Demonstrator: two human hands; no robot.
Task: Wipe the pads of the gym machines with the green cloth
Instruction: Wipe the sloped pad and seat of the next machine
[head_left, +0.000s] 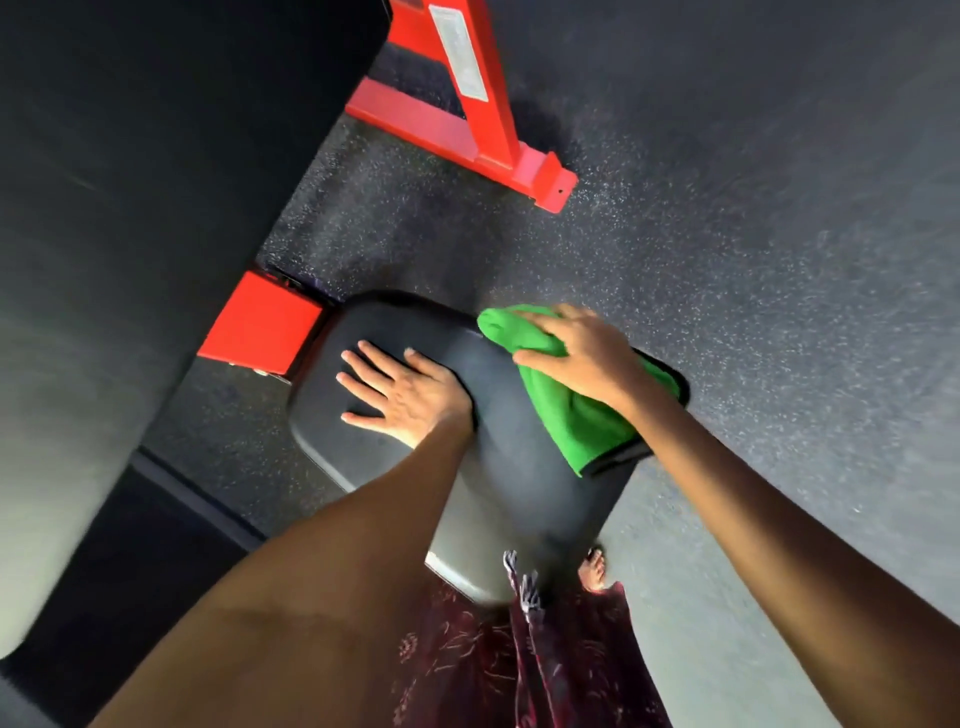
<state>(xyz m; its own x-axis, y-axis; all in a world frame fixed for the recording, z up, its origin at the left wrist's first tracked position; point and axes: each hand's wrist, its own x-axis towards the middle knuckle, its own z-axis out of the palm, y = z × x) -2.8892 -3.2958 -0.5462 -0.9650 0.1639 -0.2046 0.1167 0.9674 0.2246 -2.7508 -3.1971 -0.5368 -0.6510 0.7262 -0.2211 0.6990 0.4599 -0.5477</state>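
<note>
The wiping of the black seat pad (483, 457) is under way: the right hand (576, 353) presses the green cloth (571, 410) onto the pad's far right edge, fingers curled over the bunched fabric and gripping it, while the rest of the cloth trails toward the near right corner. The left hand (402, 392) lies flat on the pad's far left part, fingers straight and spread, holding nothing (it looks like a brace). The pad sits on a red machine frame (260, 332) above the speckled rubber floor (727, 234). The near half of the pad appears not yet covered, so the next stroke likely calls for drawing the cloth nearward and leftward under steady pressure, and for lifting the left hand off the patch it hides.
</note>
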